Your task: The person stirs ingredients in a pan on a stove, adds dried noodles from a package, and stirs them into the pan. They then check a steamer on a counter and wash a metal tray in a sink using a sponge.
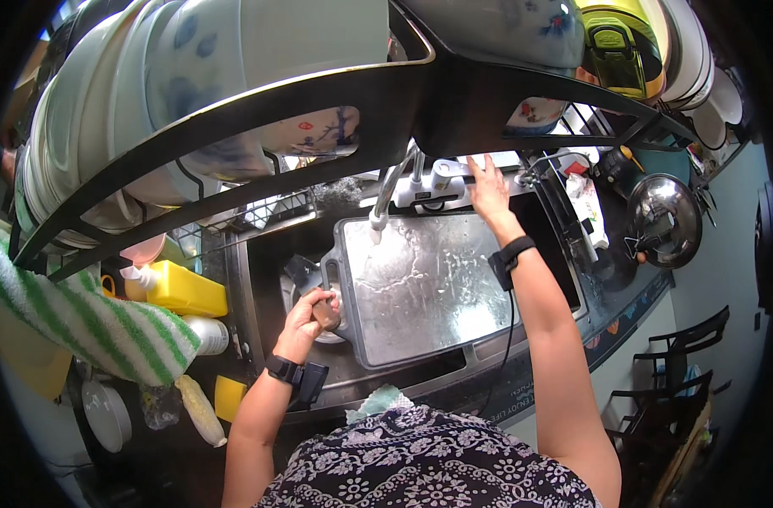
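Note:
My left hand (307,317) is closed around the handle of what looks like a kitchen cleaver (302,272), its dark blade pointing away over the sink. Beside it lies a cutting board (424,286) with a wet steel face and a grey rim, resting across the sink (259,286). The faucet spout (381,216) hangs over the board's far left part. My right hand (490,190) reaches past the board's far edge, fingers spread, just right of the white faucet body (434,190). Its fingertips are at a white object (504,159) behind the sink; contact is unclear.
A black dish rack (335,95) full of bowls and plates spans overhead. Left are a striped towel (87,311), a yellow bottle (186,289), a corn cob (199,409) and a yellow sponge (229,399). A steel lid (664,221) stands right; chairs (678,362) are beyond the counter.

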{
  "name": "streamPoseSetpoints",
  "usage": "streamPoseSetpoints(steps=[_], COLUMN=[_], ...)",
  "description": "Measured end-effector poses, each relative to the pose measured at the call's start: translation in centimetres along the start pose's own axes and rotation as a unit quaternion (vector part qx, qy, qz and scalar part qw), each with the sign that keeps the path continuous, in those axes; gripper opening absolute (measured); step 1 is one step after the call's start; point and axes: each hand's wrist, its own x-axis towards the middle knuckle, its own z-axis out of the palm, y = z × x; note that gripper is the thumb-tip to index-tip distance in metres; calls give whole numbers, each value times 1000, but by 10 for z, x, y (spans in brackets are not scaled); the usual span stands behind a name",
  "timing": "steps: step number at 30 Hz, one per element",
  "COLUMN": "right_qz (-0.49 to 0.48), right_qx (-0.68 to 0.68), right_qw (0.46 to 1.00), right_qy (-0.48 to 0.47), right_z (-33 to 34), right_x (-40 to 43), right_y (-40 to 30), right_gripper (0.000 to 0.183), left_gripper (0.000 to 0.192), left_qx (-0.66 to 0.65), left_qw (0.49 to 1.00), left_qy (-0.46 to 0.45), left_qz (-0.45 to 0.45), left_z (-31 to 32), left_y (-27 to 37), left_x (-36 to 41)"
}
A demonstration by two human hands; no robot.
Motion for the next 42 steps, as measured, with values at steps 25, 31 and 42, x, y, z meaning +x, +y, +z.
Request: streamPoseSetpoints(steps=[25,31,42], right_qz=[-93,165,157], right_qx=[150,16,72], right_qw=[967,954,944], right_qy=[-185,-248,-282], right_z=[56,47,67], right_x=[-149,-143,-89], right_y=[-53,68,-1], right_gripper=[60,67,78], left_gripper=[9,11,9], left_qx=[-22,-34,-32], left_qw=[999,998,996], left_qy=[13,8,27], left_qz=[-29,-50,-80], left_z=[7,-3,-15], left_y=[-10,-14,-23], left_x=[-15,-14,-10])
